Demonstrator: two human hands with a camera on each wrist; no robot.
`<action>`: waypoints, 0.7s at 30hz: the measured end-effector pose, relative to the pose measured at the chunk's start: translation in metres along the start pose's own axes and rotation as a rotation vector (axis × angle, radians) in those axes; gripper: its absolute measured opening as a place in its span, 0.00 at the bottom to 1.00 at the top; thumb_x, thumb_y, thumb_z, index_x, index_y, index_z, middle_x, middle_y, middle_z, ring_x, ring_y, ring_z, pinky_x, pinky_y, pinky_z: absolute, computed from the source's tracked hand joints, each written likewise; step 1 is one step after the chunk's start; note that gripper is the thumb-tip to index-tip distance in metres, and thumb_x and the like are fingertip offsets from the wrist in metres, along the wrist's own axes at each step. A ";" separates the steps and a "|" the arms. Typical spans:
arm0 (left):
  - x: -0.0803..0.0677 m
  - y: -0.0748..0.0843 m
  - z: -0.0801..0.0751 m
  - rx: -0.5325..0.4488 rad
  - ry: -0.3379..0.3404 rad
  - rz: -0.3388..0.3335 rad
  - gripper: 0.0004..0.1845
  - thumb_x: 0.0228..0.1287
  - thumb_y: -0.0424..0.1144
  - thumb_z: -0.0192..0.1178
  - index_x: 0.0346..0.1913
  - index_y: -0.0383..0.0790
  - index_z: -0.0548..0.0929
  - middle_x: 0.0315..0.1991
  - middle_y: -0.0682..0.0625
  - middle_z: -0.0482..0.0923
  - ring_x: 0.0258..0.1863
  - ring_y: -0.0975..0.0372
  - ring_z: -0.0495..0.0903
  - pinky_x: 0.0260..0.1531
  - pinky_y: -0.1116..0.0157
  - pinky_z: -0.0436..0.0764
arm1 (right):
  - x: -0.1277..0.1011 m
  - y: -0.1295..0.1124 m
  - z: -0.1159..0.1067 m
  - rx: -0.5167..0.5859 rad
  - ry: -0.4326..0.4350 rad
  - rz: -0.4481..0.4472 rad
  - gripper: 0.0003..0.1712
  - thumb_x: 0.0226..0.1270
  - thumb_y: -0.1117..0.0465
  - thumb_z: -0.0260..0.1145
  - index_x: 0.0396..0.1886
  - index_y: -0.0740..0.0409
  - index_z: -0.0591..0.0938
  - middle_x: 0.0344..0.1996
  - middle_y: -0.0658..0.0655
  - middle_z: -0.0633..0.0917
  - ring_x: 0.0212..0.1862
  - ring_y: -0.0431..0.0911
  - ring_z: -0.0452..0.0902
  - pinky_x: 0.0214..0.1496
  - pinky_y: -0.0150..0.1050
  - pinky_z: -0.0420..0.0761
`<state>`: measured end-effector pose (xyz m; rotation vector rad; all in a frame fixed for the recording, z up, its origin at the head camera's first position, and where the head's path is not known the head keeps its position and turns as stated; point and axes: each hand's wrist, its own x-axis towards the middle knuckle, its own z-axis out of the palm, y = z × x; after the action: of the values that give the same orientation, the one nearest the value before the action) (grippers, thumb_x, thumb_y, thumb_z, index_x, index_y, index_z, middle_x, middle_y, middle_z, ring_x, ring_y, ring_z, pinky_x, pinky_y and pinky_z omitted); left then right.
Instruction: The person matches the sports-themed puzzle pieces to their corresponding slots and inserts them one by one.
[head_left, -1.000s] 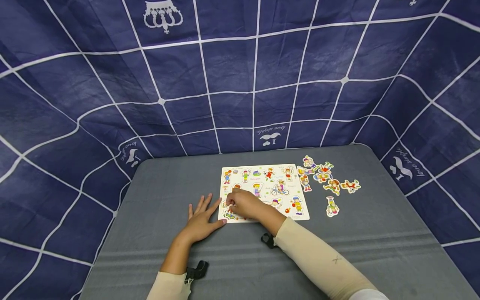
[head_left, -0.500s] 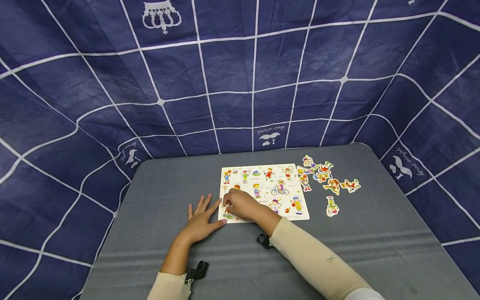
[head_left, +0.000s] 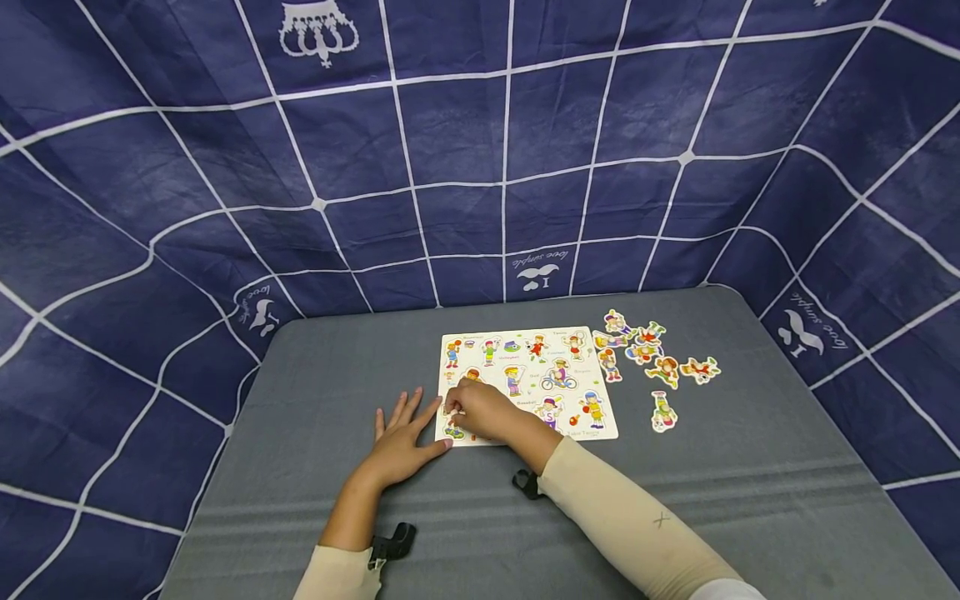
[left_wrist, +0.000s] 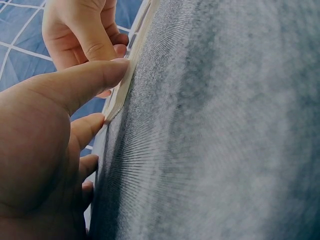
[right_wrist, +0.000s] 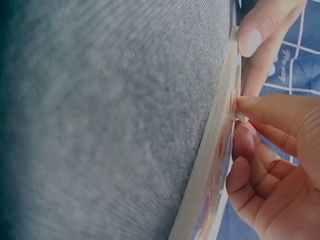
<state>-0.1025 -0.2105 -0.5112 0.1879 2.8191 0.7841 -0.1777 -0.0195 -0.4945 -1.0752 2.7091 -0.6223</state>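
Grey table, lower frame | board, centre: probably light, stiff; best held by edges | left hand: fingers spread | right hand: pinching pale bit

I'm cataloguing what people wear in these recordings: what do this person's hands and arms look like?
The left hand and right hand are gloveless. The cream fabric left sleeve and matching right sleeve fit closely; the right bears a dark X-shaped mark, with white cloth farther up. A black device sits at each wrist.
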 end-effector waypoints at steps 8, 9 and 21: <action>0.001 -0.001 0.001 0.002 0.000 0.001 0.43 0.66 0.64 0.61 0.80 0.58 0.60 0.84 0.45 0.43 0.83 0.44 0.36 0.73 0.31 0.27 | -0.001 0.004 0.002 0.031 0.015 -0.001 0.07 0.65 0.61 0.73 0.42 0.49 0.86 0.35 0.47 0.81 0.37 0.37 0.73 0.40 0.31 0.75; 0.002 -0.001 0.001 0.004 -0.001 0.001 0.43 0.65 0.65 0.61 0.80 0.58 0.60 0.84 0.45 0.43 0.83 0.44 0.36 0.73 0.31 0.27 | -0.002 0.004 0.002 0.036 0.017 0.000 0.07 0.64 0.61 0.73 0.42 0.49 0.86 0.34 0.47 0.80 0.36 0.37 0.73 0.40 0.31 0.75; 0.001 -0.001 0.001 0.000 -0.012 -0.010 0.43 0.65 0.64 0.61 0.80 0.58 0.59 0.84 0.45 0.42 0.83 0.45 0.35 0.73 0.32 0.26 | -0.015 0.004 -0.007 0.133 0.084 -0.004 0.08 0.65 0.63 0.70 0.43 0.53 0.86 0.35 0.50 0.84 0.37 0.38 0.75 0.43 0.33 0.77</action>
<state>-0.1038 -0.2107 -0.5128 0.1785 2.8063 0.7785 -0.1713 -0.0039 -0.4897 -1.0444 2.6909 -0.8528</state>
